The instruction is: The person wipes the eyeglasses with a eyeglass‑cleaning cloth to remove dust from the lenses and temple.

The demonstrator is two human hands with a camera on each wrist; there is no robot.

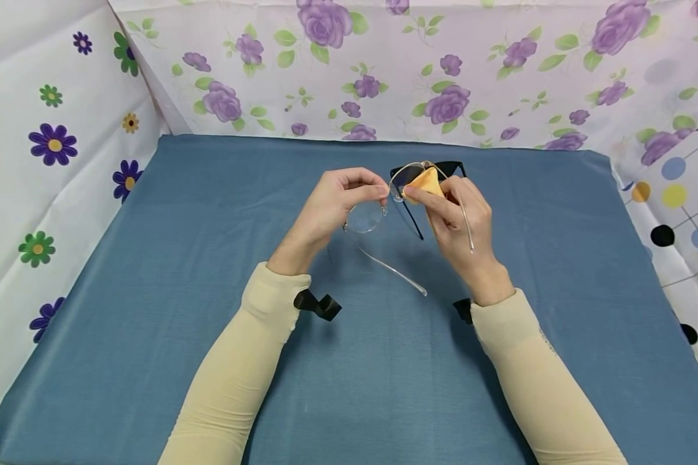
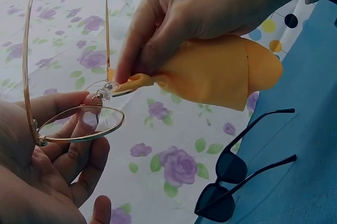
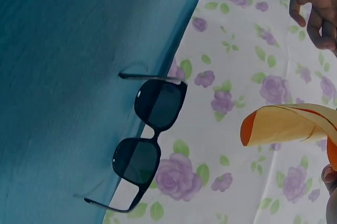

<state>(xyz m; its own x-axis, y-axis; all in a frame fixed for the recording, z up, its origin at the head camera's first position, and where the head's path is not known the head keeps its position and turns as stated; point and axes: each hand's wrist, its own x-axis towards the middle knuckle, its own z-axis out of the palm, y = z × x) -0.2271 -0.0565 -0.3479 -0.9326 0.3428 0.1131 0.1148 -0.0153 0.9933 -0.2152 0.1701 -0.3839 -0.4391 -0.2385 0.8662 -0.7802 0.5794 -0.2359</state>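
My left hand (image 1: pixel 337 197) holds a pair of thin gold-rimmed eyeglasses (image 1: pixel 365 219) near the bridge, above the table. In the left wrist view the eyeglasses (image 2: pixel 79 138) have clear lenses and both temples point upward. With thumb and fingers, my right hand (image 1: pixel 462 216) pinches a yellow-orange cloth (image 1: pixel 427 184) against the other lens by the nose pad. Loose folds of the cloth (image 2: pixel 210 71) hang away from that hand. Part of that lens is hidden by the cloth and fingers. In the right wrist view the eyeglasses do not show.
Black sunglasses (image 1: pixel 450 169) lie with temples unfolded at the far edge of the blue-covered table (image 1: pixel 209 290), behind my right hand. A floral sheet (image 1: pixel 384 84) rises behind the table, and another patterned sheet (image 1: pixel 81 213) stands along the left side.
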